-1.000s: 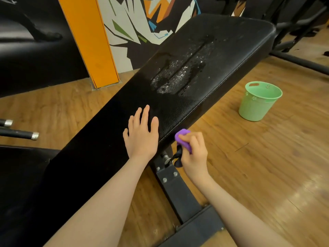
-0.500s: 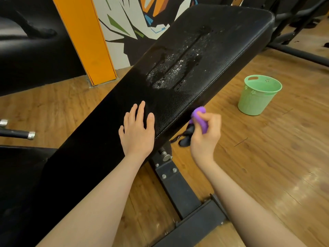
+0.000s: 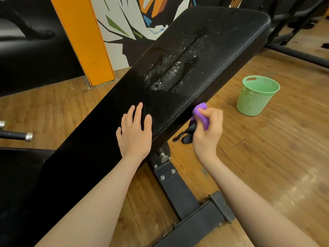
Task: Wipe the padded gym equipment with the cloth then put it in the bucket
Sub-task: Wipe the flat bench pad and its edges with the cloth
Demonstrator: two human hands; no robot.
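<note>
Purple cloth (image 3: 201, 114) sits bunched in the right hand (image 3: 207, 132), whose curled fingers (image 3: 212, 113) pinch it against the right edge of the black padded bench (image 3: 204, 56). Wet streaks glisten farther up the pad. The left hand (image 3: 135, 132) lies flat on the padding, fingers straight and nearly together. A green bucket (image 3: 256, 97) stands on the wooden floor (image 3: 284, 157) to the right, well apart.

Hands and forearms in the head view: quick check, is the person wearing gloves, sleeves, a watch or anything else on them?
Nothing is worn on what shows. The left hand and right hand are bare, without gloves, and no rings are visible on the fingers in view. Both forearms are bare from wrist to the frame's lower edge: no sleeves, watch, bracelet or markings. Anything above that is out of frame.
</note>
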